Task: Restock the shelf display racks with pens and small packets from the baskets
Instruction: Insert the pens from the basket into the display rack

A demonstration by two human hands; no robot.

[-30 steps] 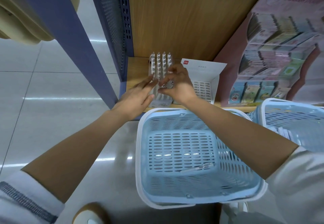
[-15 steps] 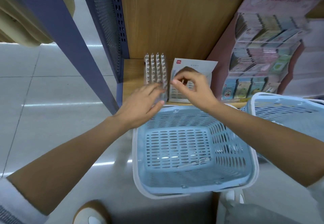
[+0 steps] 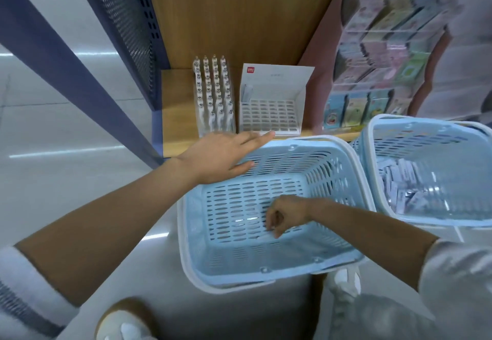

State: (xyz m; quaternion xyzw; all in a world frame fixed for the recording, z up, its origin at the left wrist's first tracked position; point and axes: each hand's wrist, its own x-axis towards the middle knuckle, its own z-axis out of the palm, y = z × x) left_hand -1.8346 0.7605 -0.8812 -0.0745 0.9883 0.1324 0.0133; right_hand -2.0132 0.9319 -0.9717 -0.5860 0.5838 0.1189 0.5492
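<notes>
A clear pen rack (image 3: 214, 97) full of white pens stands on the wooden shelf (image 3: 175, 116). Beside it is a white display box (image 3: 269, 116) whose slots are mostly bare, with one pen in its back left corner. Below them sits a light blue basket (image 3: 186, 233). My left hand (image 3: 221, 153) hovers flat and open over its far left rim. My right hand (image 3: 285, 214) is down inside the basket, fingertips pinched on a clear pen (image 3: 269, 233) lying on the bottom. A second blue basket (image 3: 372, 153) at the right holds several small white packets (image 3: 399, 180).
A pink display stand (image 3: 372, 73) with rows of small colourful packets fills the right of the shelf. A blue slanted shelf upright (image 3: 80, 73) and a perforated side panel (image 3: 127, 33) bound the left. My shoes (image 3: 125, 323) stand on the grey floor below.
My right hand left the pen rack and dropped into the left basket onto the clear pen. My left hand drew back from the rack to the basket's rim.
</notes>
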